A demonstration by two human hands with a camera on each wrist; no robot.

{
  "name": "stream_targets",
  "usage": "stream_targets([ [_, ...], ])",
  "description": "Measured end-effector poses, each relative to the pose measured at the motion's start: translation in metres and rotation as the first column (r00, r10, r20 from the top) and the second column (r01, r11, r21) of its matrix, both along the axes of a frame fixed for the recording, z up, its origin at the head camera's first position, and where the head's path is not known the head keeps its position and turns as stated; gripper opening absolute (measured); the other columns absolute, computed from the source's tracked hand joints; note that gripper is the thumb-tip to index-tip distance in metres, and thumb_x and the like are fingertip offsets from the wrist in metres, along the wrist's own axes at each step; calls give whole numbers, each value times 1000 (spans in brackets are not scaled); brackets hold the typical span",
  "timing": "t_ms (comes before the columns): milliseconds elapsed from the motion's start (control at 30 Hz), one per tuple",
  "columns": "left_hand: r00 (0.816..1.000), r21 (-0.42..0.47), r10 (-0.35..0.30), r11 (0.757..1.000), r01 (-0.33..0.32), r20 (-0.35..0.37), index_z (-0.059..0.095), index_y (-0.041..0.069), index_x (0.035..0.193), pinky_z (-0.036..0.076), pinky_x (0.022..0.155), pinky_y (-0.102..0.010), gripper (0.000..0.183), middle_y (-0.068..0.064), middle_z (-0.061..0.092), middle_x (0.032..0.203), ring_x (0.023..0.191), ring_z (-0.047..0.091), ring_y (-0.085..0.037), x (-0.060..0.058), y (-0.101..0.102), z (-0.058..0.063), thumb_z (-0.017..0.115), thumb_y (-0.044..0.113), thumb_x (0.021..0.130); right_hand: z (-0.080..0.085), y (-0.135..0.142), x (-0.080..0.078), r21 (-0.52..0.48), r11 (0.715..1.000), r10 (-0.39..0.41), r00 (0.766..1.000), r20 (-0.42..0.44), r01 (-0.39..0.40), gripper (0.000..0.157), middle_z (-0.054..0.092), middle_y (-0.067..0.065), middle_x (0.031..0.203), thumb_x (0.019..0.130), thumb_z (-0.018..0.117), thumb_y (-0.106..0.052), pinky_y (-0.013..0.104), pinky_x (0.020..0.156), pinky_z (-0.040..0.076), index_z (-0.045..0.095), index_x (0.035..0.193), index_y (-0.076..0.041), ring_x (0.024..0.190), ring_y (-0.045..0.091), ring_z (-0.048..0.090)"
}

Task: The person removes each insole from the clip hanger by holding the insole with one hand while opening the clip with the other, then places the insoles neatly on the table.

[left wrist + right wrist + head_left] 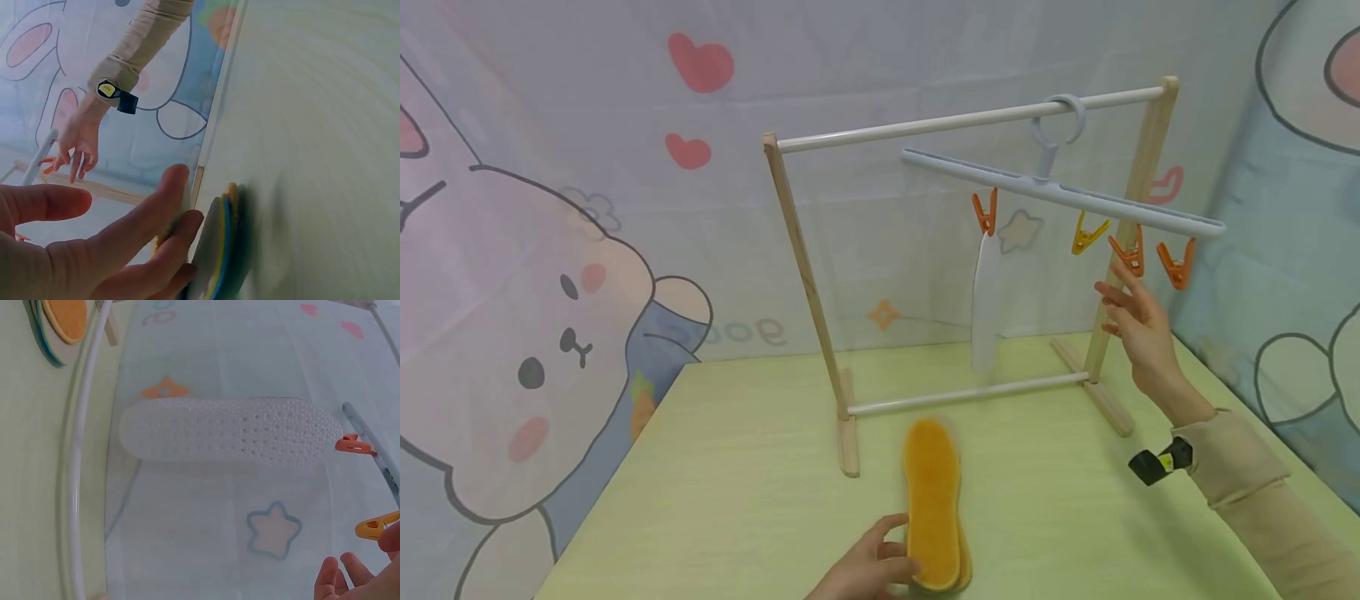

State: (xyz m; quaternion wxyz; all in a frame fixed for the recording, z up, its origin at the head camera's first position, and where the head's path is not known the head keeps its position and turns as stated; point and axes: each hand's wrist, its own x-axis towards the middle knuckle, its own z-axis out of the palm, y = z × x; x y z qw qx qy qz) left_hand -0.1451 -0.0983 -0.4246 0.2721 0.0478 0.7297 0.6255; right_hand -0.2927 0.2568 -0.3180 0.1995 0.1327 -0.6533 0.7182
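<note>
My left hand (872, 567) is at the near end of an orange insole (932, 500), fingertips at its left edge. In the left wrist view its thumb stands apart from the fingers, and layered insole edges (215, 244) show beyond them. My right hand (1142, 333) is raised at the hanger's right end, fingers loosely bent just below an orange clip (1129, 255). A yellow clip (370, 529) overlaps its thumb in the right wrist view; contact is unclear. A white dotted insole (231, 431) hangs from another orange clip (355, 445).
A pale hanger (1052, 190) hangs tilted from the top bar (917, 127) of a wooden rack. A further orange clip (1177, 265) hangs at its right end. The orange insole lies over another insole (964, 562) on the table (737, 500).
</note>
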Motion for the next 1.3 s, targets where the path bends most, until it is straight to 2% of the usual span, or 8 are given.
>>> stream_targets([
  [200, 999, 3, -44, 999, 44, 21, 24, -4, 134, 52, 76, -40, 59, -21, 54, 113, 92, 62, -31, 6, -7, 5, 55, 11, 86, -5, -1, 1, 21, 1000, 3, 1000, 19, -4, 49, 56, -19, 108, 92, 43, -7, 13, 68, 43, 33, 138, -21, 98, -7, 47],
  [367, 998, -46, -65, 997, 65, 9, 32, -3, 131, 49, 81, -43, 51, -20, 54, 113, 96, 59, -30, 11, -12, 12, 53, 16, 88, -8, -2, 1, 42, 999, 0, 1000, 31, -2, 47, 56, -19, 107, 93, 42, -9, 14, 69, 43, 36, 137, -23, 98, -4, 45],
  [600, 987, -57, -137, 990, 132, -85, 31, 0, 133, 43, 88, -52, 52, -31, 43, 125, 109, 51, -38, 18, -9, 35, 51, 21, 90, -14, -3, 2, 58, 998, 7, 999, 44, -9, 44, 55, -19, 108, 93, 42, -10, 14, 70, 43, 37, 136, -20, 99, -4, 44],
  [667, 982, -58, -151, 988, 145, -112, 32, 3, 134, 42, 86, -56, 52, -32, 39, 129, 112, 48, -41, 20, -7, 42, 51, 22, 90, -15, -4, 2, 63, 998, 6, 999, 43, -8, 43, 55, -19, 108, 93, 42, -10, 14, 71, 43, 38, 136, -19, 99, -4, 44],
  [833, 977, -56, -151, 988, 144, -150, 34, 12, 134, 42, 81, -60, 50, -28, 35, 135, 116, 44, -43, 22, -2, 56, 53, 24, 89, -17, -5, 2, 85, 996, 3, 999, 34, -6, 42, 55, -20, 108, 94, 42, -12, 14, 71, 43, 39, 135, -19, 99, -3, 44],
  [900, 970, -56, -163, 986, 155, -180, 34, 14, 134, 37, 87, -62, 50, -26, 34, 137, 120, 38, -46, 23, 0, 62, 52, 25, 90, -17, -6, 3, 89, 996, 6, 999, 33, -9, 41, 55, -21, 107, 94, 42, -12, 14, 71, 42, 40, 134, -18, 99, -3, 44],
  [1067, 947, -42, -180, 984, 175, -267, 33, 9, 135, 24, 102, -58, 49, -21, 35, 138, 130, 24, -45, 22, 4, 77, 50, 23, 91, -18, -7, 3, 94, 995, 16, 999, 37, -20, 38, 56, -23, 105, 94, 41, -10, 15, 71, 41, 43, 132, -14, 97, -2, 44],
  [1300, 949, 26, -130, 989, 143, -286, 35, 9, 134, 25, 104, -54, 48, -17, 37, 139, 132, 26, -37, 17, 10, 91, 50, 23, 91, -20, -8, 1, 99, 994, 34, 999, 36, -37, 36, 57, -24, 104, 93, 42, -11, 15, 72, 42, 47, 129, -13, 97, -2, 45],
])
